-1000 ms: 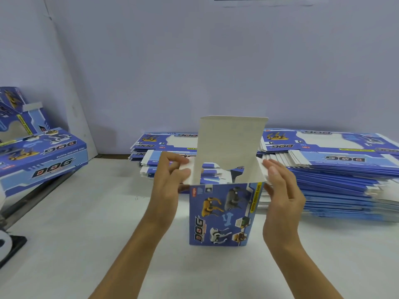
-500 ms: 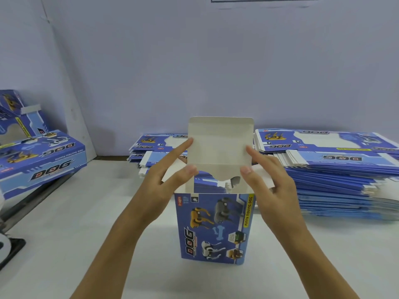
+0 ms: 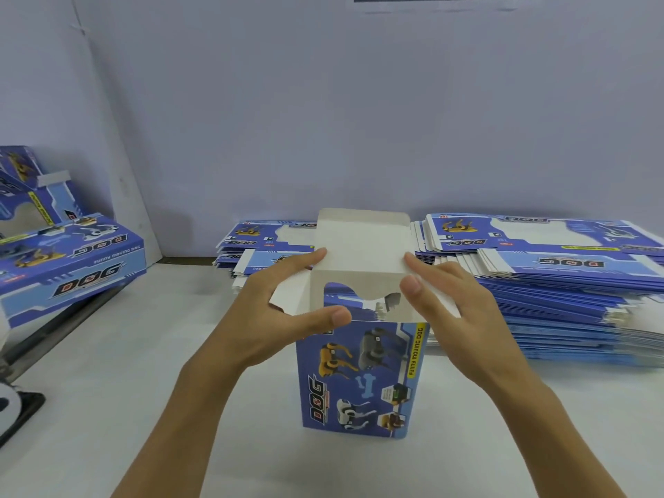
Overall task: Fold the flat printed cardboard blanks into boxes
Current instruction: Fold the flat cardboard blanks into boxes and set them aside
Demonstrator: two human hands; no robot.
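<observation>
Box [image 3: 361, 375], printed blue, is stood upright on the white counter [image 3: 143, 389] at centre, its top open and its white lid flap [image 3: 363, 242] raised. At 9 o'clock of the opening the left hand [image 3: 284, 310] is held with straight fingers touching the side flap; at 3 o'clock the right hand [image 3: 452, 310] likewise, fingers extended, gripping nothing. Flat blanks [image 3: 560, 278] are stacked at 1 o'clock, folded boxes [image 3: 68, 260] at 10 o'clock.

A box [image 3: 363, 379] stood upright on the table [image 3: 143, 354], between the left hand [image 3: 284, 310] and right hand [image 3: 456, 318]. Behind it lay 2 stacks of blanks [image 3: 560, 282]; a folded box [image 3: 68, 260] sat far left.
</observation>
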